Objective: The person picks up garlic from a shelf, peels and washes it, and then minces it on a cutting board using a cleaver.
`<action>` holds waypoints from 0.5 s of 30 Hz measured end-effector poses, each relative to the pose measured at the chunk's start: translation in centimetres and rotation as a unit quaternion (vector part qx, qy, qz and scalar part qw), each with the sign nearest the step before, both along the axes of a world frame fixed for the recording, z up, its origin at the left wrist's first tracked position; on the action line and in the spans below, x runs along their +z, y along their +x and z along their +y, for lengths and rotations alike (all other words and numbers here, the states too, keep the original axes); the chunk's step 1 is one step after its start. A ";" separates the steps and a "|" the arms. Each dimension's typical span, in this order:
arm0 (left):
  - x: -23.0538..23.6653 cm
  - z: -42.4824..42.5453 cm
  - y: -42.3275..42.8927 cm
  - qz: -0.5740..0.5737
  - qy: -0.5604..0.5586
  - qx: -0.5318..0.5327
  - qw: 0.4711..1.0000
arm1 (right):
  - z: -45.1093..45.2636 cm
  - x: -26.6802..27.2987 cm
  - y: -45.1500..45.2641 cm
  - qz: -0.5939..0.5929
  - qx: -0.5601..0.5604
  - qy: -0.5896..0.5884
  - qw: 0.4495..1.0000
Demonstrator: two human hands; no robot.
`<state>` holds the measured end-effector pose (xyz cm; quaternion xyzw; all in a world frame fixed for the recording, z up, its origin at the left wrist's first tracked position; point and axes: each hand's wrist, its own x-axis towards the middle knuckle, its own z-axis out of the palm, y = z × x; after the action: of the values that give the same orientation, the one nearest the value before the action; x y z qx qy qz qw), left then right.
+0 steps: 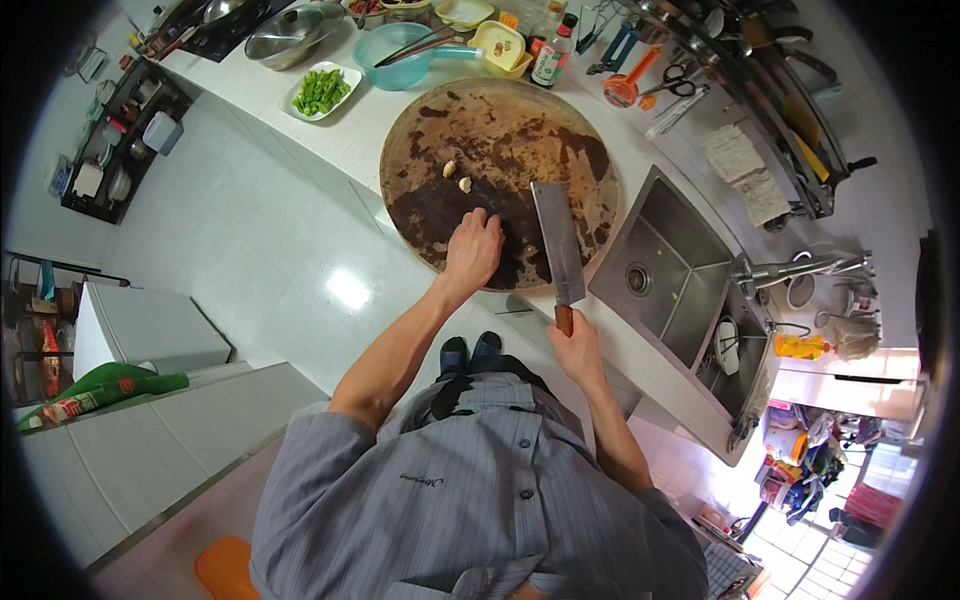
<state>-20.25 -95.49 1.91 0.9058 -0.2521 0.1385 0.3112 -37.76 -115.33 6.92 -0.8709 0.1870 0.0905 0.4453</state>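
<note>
A wide round wooden chopping board, stained dark in patches, lies on the counter before me. My right hand grips the wooden handle of a cleaver, whose broad blade lies over the board's right side. Over the near part of the board is my left hand, back upward and fingertips bent down toward the wood. Whether anything sits under those fingers is hidden. Two garlic cloves rest on the board, just beyond the left fingertips.
Behind the board stand a white dish of chopped green vegetable, a blue strainer bowl with chopsticks, yellow containers and a sauce bottle. Rightward are scissors and a steel sink with a faucet.
</note>
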 end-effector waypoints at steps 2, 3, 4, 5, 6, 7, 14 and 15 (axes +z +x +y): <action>-1.0 -1.1 1.4 -0.004 -0.033 0.015 0.999 | -0.2 -0.7 -0.3 -0.038 0.001 -0.002 0.999; -1.1 -1.8 1.9 -0.005 -0.031 0.014 0.999 | -0.3 -1.0 -0.3 -0.074 0.001 -0.006 0.997; -1.2 -2.5 2.4 -0.011 -0.049 0.012 0.999 | -0.5 -1.1 -0.1 -0.075 0.001 -0.003 0.997; -1.3 -3.0 2.9 -0.018 -0.066 0.011 0.998 | -0.6 -1.3 0.1 -0.067 0.000 0.002 0.998; -0.9 -3.5 3.4 -0.001 -0.071 -0.005 0.997 | -0.9 -1.3 0.2 -0.060 -0.006 0.006 0.998; -0.6 -3.7 3.7 -0.001 -0.069 -0.007 0.998 | -1.2 -1.2 0.4 -0.060 -0.008 0.008 0.998; 0.4 1.1 6.8 -0.031 0.024 0.115 0.993 | -2.8 0.3 1.5 -0.097 0.000 -0.019 0.995; 0.4 1.5 6.9 -0.022 0.037 0.105 0.993 | -3.1 0.0 1.7 -0.111 -0.001 -0.025 0.994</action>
<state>-13.31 -94.02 2.32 0.9349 -0.1671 0.1812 0.2552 -36.06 -118.44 6.91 -0.8862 0.1396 -0.0117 0.4416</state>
